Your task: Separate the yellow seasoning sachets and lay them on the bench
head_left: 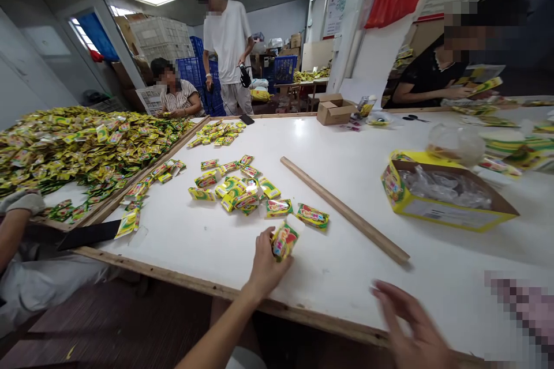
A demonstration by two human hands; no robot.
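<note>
My left hand [265, 262] is closed on a small stack of yellow sachets [283, 240], held just above the white table [346, 265] near its front edge. Just beyond it lies a loose cluster of the same yellow-green sachets [242, 187], with two single ones [312, 215] nearest the hand. My right hand [413, 328] hovers at the lower right over the table's front edge, fingers spread and blurred by motion, holding nothing.
A long wooden stick [344, 209] lies diagonally across the table. An open yellow carton [445, 196] with clear bags sits right. A huge sachet heap [82, 141] fills the left table. Other people sit and stand around; a small cardboard box [334, 109] is far back.
</note>
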